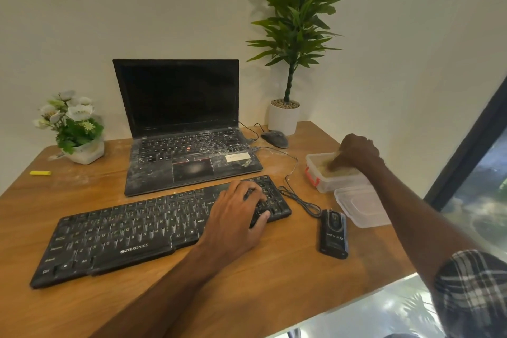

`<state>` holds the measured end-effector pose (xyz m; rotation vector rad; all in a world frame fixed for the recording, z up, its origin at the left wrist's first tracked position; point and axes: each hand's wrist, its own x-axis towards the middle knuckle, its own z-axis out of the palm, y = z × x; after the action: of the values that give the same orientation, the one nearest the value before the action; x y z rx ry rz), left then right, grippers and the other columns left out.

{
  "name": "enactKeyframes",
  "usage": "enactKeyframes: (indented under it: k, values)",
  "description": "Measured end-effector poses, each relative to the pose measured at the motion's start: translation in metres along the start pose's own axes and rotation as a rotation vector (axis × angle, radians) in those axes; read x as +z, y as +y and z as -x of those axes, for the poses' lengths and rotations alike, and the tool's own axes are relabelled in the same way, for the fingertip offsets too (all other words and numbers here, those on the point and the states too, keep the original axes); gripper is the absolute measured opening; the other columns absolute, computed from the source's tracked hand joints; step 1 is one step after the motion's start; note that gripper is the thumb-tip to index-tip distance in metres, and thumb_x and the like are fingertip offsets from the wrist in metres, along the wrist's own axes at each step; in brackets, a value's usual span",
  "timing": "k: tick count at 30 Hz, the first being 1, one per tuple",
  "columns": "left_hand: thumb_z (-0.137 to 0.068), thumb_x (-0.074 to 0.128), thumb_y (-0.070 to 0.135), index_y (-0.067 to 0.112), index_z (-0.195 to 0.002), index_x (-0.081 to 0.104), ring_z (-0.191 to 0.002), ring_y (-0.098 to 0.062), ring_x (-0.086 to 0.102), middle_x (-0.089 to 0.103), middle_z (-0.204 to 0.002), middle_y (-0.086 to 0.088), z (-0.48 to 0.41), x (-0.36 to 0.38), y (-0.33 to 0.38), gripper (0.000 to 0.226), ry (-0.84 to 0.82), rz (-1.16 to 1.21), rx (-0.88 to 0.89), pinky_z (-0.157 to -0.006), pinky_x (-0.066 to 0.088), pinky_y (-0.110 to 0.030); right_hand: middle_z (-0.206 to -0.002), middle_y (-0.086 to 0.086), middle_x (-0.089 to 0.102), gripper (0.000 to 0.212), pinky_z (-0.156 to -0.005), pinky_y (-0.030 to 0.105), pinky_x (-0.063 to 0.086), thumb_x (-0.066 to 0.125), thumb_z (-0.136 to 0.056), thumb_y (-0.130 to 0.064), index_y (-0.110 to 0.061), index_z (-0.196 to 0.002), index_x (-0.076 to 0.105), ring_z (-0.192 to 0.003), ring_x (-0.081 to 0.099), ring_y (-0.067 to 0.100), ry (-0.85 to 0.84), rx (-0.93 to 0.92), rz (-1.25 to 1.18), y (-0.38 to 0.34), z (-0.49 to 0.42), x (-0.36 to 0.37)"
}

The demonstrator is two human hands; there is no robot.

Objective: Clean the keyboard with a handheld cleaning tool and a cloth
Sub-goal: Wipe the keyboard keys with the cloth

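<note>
A black dusty keyboard point(131, 233) lies slanted across the wooden table point(247, 296). My left hand point(236, 217) rests on its right end, fingers curled over the number keys and thumb against the front edge. My right hand point(356, 153) reaches into an open clear plastic container point(315, 173) with red clips at the table's right side. Its fingertips dip into pale yellowish material inside, and I cannot see whether they hold any of it. No cloth is clearly visible.
A dusty open laptop point(192, 151) stands behind the keyboard. The container's lid point(362, 208) and a black corded mouse-like device point(334, 233) lie to the right. A mouse point(275, 138), potted plant point(283, 118), flower pot point(79, 145) and yellow object point(40, 172) sit farther back.
</note>
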<state>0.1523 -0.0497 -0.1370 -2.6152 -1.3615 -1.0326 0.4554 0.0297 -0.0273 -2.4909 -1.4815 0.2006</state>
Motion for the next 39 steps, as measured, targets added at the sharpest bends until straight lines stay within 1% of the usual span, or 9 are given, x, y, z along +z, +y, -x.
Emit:
enactKeyframes:
  k: [4, 8, 12, 15, 18, 24, 28, 32, 39]
  values:
    - [-0.095, 0.056, 0.050, 0.028, -0.117, 0.066, -0.125, -0.011, 0.049, 0.056, -0.129, 0.009, 0.000, -0.002, 0.003, 0.033, 0.006, 0.049, -0.015, -0.099, 0.047, -0.032, -0.119, 0.011, 0.066, 0.059, -0.084, 0.037, 0.051, 0.093, -0.066, -0.035, -0.010, -0.114, 0.069, -0.102, 0.061, 0.026, 0.127, -0.108, -0.247, 0.009, 0.011, -0.023]
    - [-0.096, 0.065, 0.046, 0.032, -0.118, 0.067, -0.125, -0.002, 0.044, 0.055, -0.129, 0.016, -0.001, -0.007, 0.005, 0.027, 0.023, 0.160, -0.089, -0.103, 0.041, -0.027, -0.121, 0.007, 0.061, 0.071, -0.078, 0.035, 0.050, 0.095, -0.063, -0.041, -0.012, -0.121, 0.066, -0.106, 0.060, 0.025, 0.133, -0.194, -0.413, 0.005, 0.039, -0.045]
    - [-0.097, 0.070, 0.042, 0.036, -0.113, 0.068, -0.115, 0.001, 0.054, 0.061, -0.117, 0.023, -0.004, -0.021, 0.009, 0.018, 0.070, 0.443, -0.215, -0.095, 0.042, -0.020, -0.091, 0.008, 0.072, 0.042, -0.063, 0.031, 0.051, 0.091, -0.068, -0.042, -0.011, -0.091, 0.075, -0.079, 0.068, 0.020, -0.081, -0.275, -0.577, -0.015, 0.083, -0.043]
    - [-0.097, 0.073, 0.031, 0.031, -0.111, 0.072, -0.096, -0.008, 0.065, 0.069, -0.101, 0.016, -0.007, -0.030, 0.010, 0.014, 0.115, 0.612, -0.269, -0.077, 0.053, -0.024, -0.089, 0.008, 0.077, 0.033, -0.061, 0.025, 0.053, 0.085, -0.079, -0.032, -0.009, -0.100, 0.077, -0.073, 0.071, 0.014, -0.354, -0.270, -0.757, -0.028, 0.108, -0.025]
    - [-0.099, 0.072, 0.027, 0.026, -0.108, 0.073, -0.093, -0.010, 0.069, 0.074, -0.099, 0.014, -0.010, -0.035, 0.016, 0.010, 0.141, 0.730, -0.297, -0.076, 0.057, -0.026, -0.091, 0.007, 0.077, 0.026, -0.064, 0.025, 0.058, 0.081, -0.084, -0.019, -0.005, -0.105, 0.075, -0.075, 0.073, 0.012, -0.517, -0.264, -0.841, -0.031, 0.118, -0.010]
    - [-0.105, 0.061, 0.035, 0.019, -0.123, 0.071, -0.102, -0.013, 0.074, 0.077, -0.114, 0.005, -0.011, -0.032, 0.018, 0.026, -0.050, 1.039, -0.516, -0.095, 0.060, -0.039, -0.092, 0.002, 0.076, 0.031, -0.072, 0.038, 0.062, 0.093, -0.069, -0.029, -0.019, -0.090, 0.073, -0.083, 0.074, 0.019, -0.144, -0.278, -0.665, -0.048, 0.127, 0.005]
    - [-0.110, 0.042, 0.043, 0.017, -0.141, 0.061, -0.123, -0.023, 0.068, 0.070, -0.134, -0.008, -0.014, -0.035, 0.024, 0.044, -0.221, 1.460, -0.676, -0.112, 0.050, -0.047, -0.080, -0.009, 0.076, 0.020, -0.062, 0.023, 0.059, 0.089, -0.074, -0.037, -0.027, -0.084, 0.075, -0.072, 0.072, 0.004, -0.103, -0.498, -0.705, -0.070, 0.168, 0.010]
    - [-0.111, 0.024, 0.056, 0.024, -0.146, 0.061, -0.123, -0.039, 0.055, 0.065, -0.142, -0.014, -0.017, -0.043, 0.026, 0.060, -0.296, 1.765, -0.655, -0.093, 0.048, -0.052, -0.081, -0.006, 0.078, 0.016, -0.056, 0.021, 0.056, 0.082, -0.084, -0.031, -0.022, -0.096, 0.075, -0.071, 0.075, 0.009, -0.219, -0.534, -0.849, -0.082, 0.190, 0.013]
    - [-0.109, 0.024, 0.060, 0.012, -0.147, 0.056, -0.121, -0.032, 0.067, 0.067, -0.137, -0.018, -0.017, -0.051, 0.025, 0.070, -0.264, 1.836, -0.765, -0.089, 0.060, -0.044, -0.079, -0.005, 0.079, 0.007, -0.067, 0.031, 0.064, 0.077, -0.089, -0.027, -0.028, -0.093, 0.071, -0.077, 0.076, 0.009, -0.244, -0.465, -0.895, -0.075, 0.187, 0.013]
